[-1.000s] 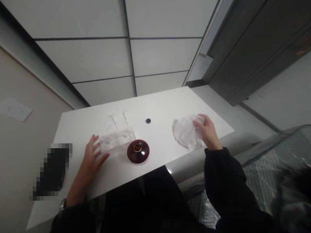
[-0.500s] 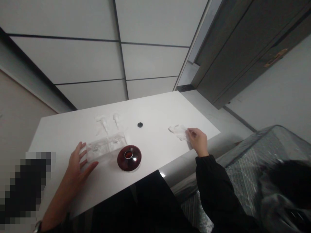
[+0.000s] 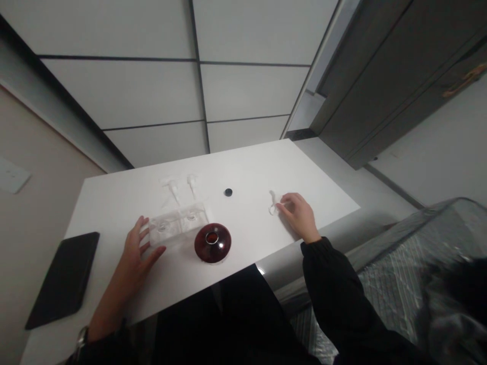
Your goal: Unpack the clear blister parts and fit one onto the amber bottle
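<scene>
My left hand (image 3: pixel 136 253) rests on the table against the left end of a pair of clear square bottles (image 3: pixel 169 229), its fingers spread and the thumb apart. My right hand (image 3: pixel 299 215), over the table's right part, pinches a small crumpled clear plastic wrapper (image 3: pixel 273 204), partly hidden by the fingers. Right beside the bottles stands a squat, dark red glossy vessel (image 3: pixel 213 246) with a ringed round opening. Behind the bottles lie two white pump heads, a left one (image 3: pixel 173 190) and a right one (image 3: pixel 192 183), apparently in clear wrap.
A small black cap (image 3: pixel 228 192) lies mid-table on the white table (image 3: pixel 251 167). At the left edge is a flat black tablet-like object (image 3: pixel 64 276). White panelled doors (image 3: pixel 247 86) stand behind the table. Plastic-covered striped bedding (image 3: pixel 395 274) is at the right.
My right hand has drawn the plastic wrapper more into its grasp, so less of it shows. My left hand stays by the bottles. The camera view has shifted slightly left.
</scene>
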A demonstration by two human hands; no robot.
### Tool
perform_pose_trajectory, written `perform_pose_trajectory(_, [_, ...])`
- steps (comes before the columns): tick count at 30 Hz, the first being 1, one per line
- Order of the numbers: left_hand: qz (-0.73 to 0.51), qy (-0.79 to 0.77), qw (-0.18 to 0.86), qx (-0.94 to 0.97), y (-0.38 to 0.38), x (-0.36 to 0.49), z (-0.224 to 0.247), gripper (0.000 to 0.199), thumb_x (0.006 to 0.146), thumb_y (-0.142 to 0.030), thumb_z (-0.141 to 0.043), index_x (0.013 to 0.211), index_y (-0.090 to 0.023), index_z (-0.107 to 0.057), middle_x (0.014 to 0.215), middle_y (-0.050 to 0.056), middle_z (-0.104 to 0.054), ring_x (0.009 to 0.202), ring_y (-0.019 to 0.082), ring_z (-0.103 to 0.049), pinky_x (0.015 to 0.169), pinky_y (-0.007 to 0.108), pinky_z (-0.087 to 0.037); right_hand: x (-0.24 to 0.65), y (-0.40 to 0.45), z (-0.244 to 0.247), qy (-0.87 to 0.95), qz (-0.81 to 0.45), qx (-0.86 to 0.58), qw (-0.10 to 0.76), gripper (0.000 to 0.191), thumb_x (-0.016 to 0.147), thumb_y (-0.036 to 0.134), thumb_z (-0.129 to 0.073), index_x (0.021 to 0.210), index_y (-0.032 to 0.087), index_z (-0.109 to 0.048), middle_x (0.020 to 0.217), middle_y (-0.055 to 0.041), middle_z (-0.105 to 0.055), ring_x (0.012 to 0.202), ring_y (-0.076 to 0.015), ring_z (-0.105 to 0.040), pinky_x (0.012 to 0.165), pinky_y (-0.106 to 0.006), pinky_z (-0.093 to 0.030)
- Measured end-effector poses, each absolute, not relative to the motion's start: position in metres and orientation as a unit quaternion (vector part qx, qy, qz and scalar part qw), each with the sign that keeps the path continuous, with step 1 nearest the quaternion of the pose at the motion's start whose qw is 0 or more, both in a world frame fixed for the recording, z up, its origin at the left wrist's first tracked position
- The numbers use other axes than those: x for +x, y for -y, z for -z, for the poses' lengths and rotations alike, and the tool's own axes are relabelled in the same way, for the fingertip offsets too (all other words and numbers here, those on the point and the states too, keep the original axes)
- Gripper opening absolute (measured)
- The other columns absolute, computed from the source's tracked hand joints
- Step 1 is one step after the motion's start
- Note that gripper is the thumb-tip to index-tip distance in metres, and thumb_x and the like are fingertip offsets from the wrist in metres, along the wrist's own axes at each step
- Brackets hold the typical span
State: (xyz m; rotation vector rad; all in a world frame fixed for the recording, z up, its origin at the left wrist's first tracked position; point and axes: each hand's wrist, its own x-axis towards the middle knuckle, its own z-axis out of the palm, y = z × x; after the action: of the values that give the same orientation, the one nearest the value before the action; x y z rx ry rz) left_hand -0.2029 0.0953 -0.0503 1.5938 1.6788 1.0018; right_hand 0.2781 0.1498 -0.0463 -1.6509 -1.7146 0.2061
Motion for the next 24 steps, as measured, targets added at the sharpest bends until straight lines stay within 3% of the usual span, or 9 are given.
perform_pose_trajectory(3, [-0.378,-0.630,0.299,0.609,-0.094,-0.202,0.050,0.092,0.091,-0.053,-0.074,0.167,-0.037,-0.027,0.173,0.016,-0.036,0.154,0.045,-0.046,0.115,0.071,-0.052,0.274,-0.151,0.048,0.685,-0.057,-0.652,0.321,0.033,0.099,0.044,-0.061,0.122,0.021,-0.070,0.117,-0.0135,-0.076,0.104,-0.0317,-0.070,0.091,-0.046,-0.056])
perform_pose_trajectory(7, [-0.362,-0.625,0.297,0.624,-0.091,-0.198,0.044,0.095,0.092,-0.054,-0.072,0.169,-0.033,-0.021,0.173,0.019,-0.034,0.154,0.043,-0.047,0.115,0.066,-0.053,0.287,-0.158,0.045,0.724,-0.049,-0.626,0.287,0.025,0.101,0.033,-0.056,0.112,0.023,-0.076,0.115,-0.0113,-0.078,0.100,-0.0290,-0.072,0.086,-0.043,-0.056])
perform_pose_trajectory(10, [-0.344,-0.620,0.286,0.644,-0.089,-0.191,0.037,0.095,0.094,-0.048,-0.072,0.169,-0.029,-0.018,0.172,0.021,-0.036,0.152,0.041,-0.050,0.114,0.061,-0.055,0.301,-0.164,0.042,0.698,0.027,-0.631,0.337,0.029,0.103,0.034,-0.053,0.113,0.021,-0.078,0.125,-0.0163,-0.077,0.116,-0.0344,-0.069,0.099,-0.055,-0.054])
perform_pose_trajectory(13, [-0.324,-0.626,0.280,0.652,-0.087,-0.187,0.033,0.095,0.094,-0.043,-0.072,0.170,-0.026,-0.018,0.168,0.022,-0.044,0.153,0.039,-0.050,0.117,0.058,-0.053,0.292,-0.156,0.037,0.705,0.058,-0.599,0.375,0.030,0.105,0.041,-0.058,0.120,0.024,-0.077,0.145,-0.0181,-0.068,0.137,-0.0393,-0.060,0.117,-0.071,-0.038])
perform_pose_trajectory(14, [-0.317,-0.629,0.281,0.652,-0.086,-0.186,0.032,0.094,0.094,-0.042,-0.072,0.170,-0.025,-0.019,0.167,0.022,-0.046,0.153,0.038,-0.050,0.117,0.058,-0.053,0.281,-0.149,0.035,0.707,0.042,-0.583,0.399,0.031,0.105,0.042,-0.059,0.125,0.025,-0.075,0.147,-0.0170,-0.067,0.142,-0.0391,-0.057,0.120,-0.073,-0.034])
perform_pose_trajectory(16, [-0.308,-0.634,0.280,0.652,-0.085,-0.185,0.031,0.093,0.094,-0.041,-0.073,0.169,-0.024,-0.022,0.166,0.021,-0.049,0.152,0.038,-0.051,0.118,0.056,-0.052,0.249,-0.127,0.031,0.721,-0.046,-0.534,0.440,0.035,0.103,0.043,-0.064,0.133,0.027,-0.070,0.146,-0.0146,-0.067,0.142,-0.0353,-0.059,0.120,-0.067,-0.041])
perform_pose_trajectory(18, [-0.309,-0.633,0.274,0.655,-0.084,-0.184,0.032,0.091,0.093,-0.042,-0.073,0.168,-0.023,-0.026,0.167,0.021,-0.047,0.151,0.037,-0.053,0.118,0.055,-0.053,0.208,-0.103,0.029,0.729,-0.171,-0.496,0.441,0.056,0.098,0.048,-0.072,0.149,0.029,-0.057,0.150,-0.0140,-0.065,0.141,-0.0336,-0.061,0.119,-0.062,-0.047])
perform_pose_trajectory(21, [-0.315,-0.625,0.264,0.664,-0.084,-0.183,0.032,0.087,0.094,-0.042,-0.072,0.167,-0.025,-0.029,0.168,0.019,-0.046,0.151,0.036,-0.053,0.117,0.054,-0.054,0.151,-0.078,0.032,0.718,-0.325,-0.440,0.430,0.100,0.083,0.058,-0.086,0.164,0.030,-0.035,0.163,-0.0167,-0.053,0.149,-0.0364,-0.054,0.122,-0.063,-0.045])
perform_pose_trajectory(24, [-0.318,-0.618,0.267,0.668,-0.084,-0.183,0.033,0.085,0.095,-0.041,-0.072,0.167,-0.026,-0.029,0.167,0.018,-0.047,0.152,0.035,-0.052,0.117,0.054,-0.054,0.116,-0.072,0.035,0.681,-0.395,-0.426,0.447,0.112,0.076,0.057,-0.092,0.165,0.031,-0.029,0.163,-0.0164,-0.054,0.147,-0.0358,-0.057,0.121,-0.060,-0.048])
